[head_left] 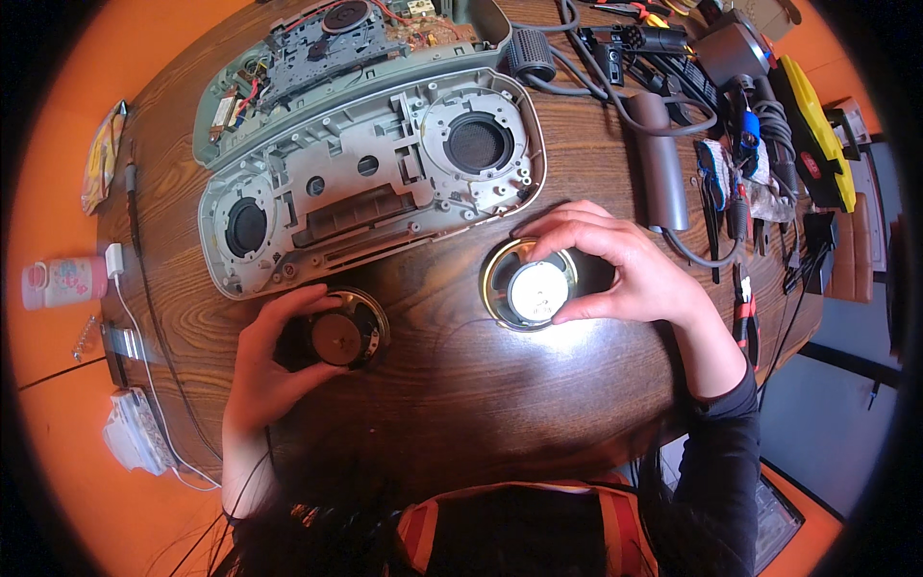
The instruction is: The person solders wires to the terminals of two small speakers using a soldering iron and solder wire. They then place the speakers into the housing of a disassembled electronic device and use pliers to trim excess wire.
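My left hand (274,351) curls its thumb and fingers around the edge of a round speaker (338,337), its dark brown magnet facing up. A second speaker (535,290), with a bright silvery magnet and a gold-coloured rim, is gripped by my right hand (615,264) from its right side. Both speakers are at the wooden table, some distance apart. Just beyond them lies the grey plastic front shell (370,207) of a portable stereo, inside up, with a round grille opening at each end. Whether the speakers touch the tabletop is hard to tell.
Behind the shell sits the other casing half (332,58) with circuit boards and wires. At the right are a grey cylindrical device (658,163) with a cable, red-handled pliers (745,322) and a yellow tool case (812,135). A pink container (67,282) stands far left.
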Motion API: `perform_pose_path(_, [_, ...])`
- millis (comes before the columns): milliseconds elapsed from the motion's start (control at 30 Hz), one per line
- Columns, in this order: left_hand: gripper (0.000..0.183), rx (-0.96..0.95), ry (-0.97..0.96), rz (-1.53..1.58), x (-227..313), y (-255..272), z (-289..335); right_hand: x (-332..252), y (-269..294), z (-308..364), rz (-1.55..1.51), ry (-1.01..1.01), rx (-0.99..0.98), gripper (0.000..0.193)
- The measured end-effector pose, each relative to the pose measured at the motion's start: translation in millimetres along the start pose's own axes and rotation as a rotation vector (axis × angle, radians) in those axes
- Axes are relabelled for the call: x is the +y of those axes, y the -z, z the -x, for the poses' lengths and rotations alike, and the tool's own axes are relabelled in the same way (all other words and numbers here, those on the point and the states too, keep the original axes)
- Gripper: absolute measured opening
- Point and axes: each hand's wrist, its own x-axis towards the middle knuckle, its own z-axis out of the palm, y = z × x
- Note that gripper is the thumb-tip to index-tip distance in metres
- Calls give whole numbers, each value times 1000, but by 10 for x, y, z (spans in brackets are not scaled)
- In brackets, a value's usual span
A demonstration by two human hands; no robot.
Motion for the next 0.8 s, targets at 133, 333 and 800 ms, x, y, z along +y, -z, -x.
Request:
perform_pose_path(133, [78, 4, 6, 3, 4, -3, 6, -1, -37, 20, -97, -64, 73, 49])
perform_pose_path(333, [78, 7, 11, 33, -1, -13, 0, -24, 18, 38, -181, -127, 70, 33])
perform_pose_path(800, [78, 3, 19, 3, 62, -10, -17, -29, -129, -1, -92, -191, 250, 10])
